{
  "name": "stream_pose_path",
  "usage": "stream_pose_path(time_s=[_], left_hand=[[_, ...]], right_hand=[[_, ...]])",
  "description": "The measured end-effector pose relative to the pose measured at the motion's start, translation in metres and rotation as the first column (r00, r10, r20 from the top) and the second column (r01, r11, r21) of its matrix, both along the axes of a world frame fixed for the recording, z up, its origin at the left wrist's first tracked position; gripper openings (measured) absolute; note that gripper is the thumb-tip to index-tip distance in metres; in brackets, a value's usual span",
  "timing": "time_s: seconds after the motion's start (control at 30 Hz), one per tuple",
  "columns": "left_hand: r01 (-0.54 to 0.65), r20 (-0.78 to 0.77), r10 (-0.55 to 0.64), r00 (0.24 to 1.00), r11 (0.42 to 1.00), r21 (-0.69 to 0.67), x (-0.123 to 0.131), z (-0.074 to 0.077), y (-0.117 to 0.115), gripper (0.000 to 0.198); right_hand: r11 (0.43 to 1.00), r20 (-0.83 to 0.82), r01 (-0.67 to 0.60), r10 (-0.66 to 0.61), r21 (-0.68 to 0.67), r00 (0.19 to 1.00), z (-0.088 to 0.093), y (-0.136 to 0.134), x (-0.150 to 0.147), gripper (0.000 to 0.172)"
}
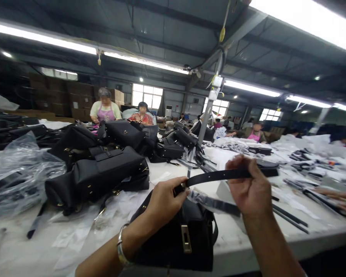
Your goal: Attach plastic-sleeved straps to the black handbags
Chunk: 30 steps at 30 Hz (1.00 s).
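A black handbag (202, 246) with a gold-coloured clasp (186, 238) stands before me at the table's front edge. Above it, a black strap (213, 177) with small holes is stretched between my hands. My left hand (165, 196), a silver bangle on its wrist, pinches the strap's left end, where a small metal piece partly shows between thumb and finger. Farther along, my right hand (249, 188) closes on the strap with thumb and fingers, and the tip sticks out to the right. A second strap section (216, 203) in clear wrapping runs below, behind the bag.
Black handbags (109, 169) are heaped on the left, beside crumpled clear plastic (20, 173). Dark strips (290, 217) and white paper lie to the right. A co-worker's hands (340, 196) reach in at the right edge. A metal post (206, 119) rises behind the table; several people work beyond.
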<state>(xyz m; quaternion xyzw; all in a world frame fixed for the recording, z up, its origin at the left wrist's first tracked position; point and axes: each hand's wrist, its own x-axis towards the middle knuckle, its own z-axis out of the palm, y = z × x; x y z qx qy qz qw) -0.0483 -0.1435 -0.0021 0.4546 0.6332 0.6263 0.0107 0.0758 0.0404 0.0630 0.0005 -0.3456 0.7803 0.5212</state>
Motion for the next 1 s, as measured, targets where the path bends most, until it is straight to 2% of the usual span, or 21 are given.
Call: stream_pose_path(time_s=[0.07,0.17,0.27,0.33,0.4,0.47,0.57,0.7,1.0], left_hand=[[-0.044,-0.029,0.044,0.999,0.999,-0.01,0.003,-0.006,0.003,0.03],[-0.114,-0.138,0.102,0.985,0.99,-0.078,0.006,-0.011,0.005,0.034],[-0.165,-0.225,0.131,0.965,0.976,-0.14,0.008,-0.011,0.005,0.035],[-0.184,-0.248,0.142,0.958,0.971,-0.154,0.008,-0.011,0.003,0.036],[-0.212,-0.253,0.171,0.952,0.967,-0.144,0.006,-0.012,0.002,0.035],[-0.217,-0.247,0.177,0.953,0.965,-0.144,0.004,-0.014,0.001,0.035],[-0.159,-0.194,0.13,0.972,0.977,-0.142,0.0,-0.016,0.001,0.035],[-0.121,-0.124,0.103,0.987,0.982,-0.147,-0.003,-0.018,0.002,0.042],[-0.14,-0.199,0.089,0.976,0.957,-0.256,-0.008,-0.019,0.004,0.045]], right_hand=[[0.994,0.144,-0.11,0.11,-0.008,0.983,-0.024,-0.014,0.005,0.013],[0.957,0.334,-0.25,0.19,0.149,0.923,-0.048,-0.04,0.008,0.023],[0.901,0.535,-0.322,0.126,0.29,0.835,-0.059,-0.059,0.007,0.032],[0.877,0.6,-0.323,0.051,0.355,0.798,-0.062,-0.065,0.006,0.033],[0.866,0.62,-0.316,0.008,0.388,0.784,-0.064,-0.066,0.004,0.033],[0.874,0.621,-0.323,0.032,0.363,0.783,-0.067,-0.064,0.002,0.035],[0.896,0.577,-0.304,0.068,0.324,0.814,-0.073,-0.06,-0.001,0.035],[0.887,0.553,-0.276,0.03,0.369,0.833,-0.077,-0.056,-0.003,0.029],[0.879,0.536,-0.256,0.0,0.403,0.844,-0.079,-0.052,-0.001,0.029]])
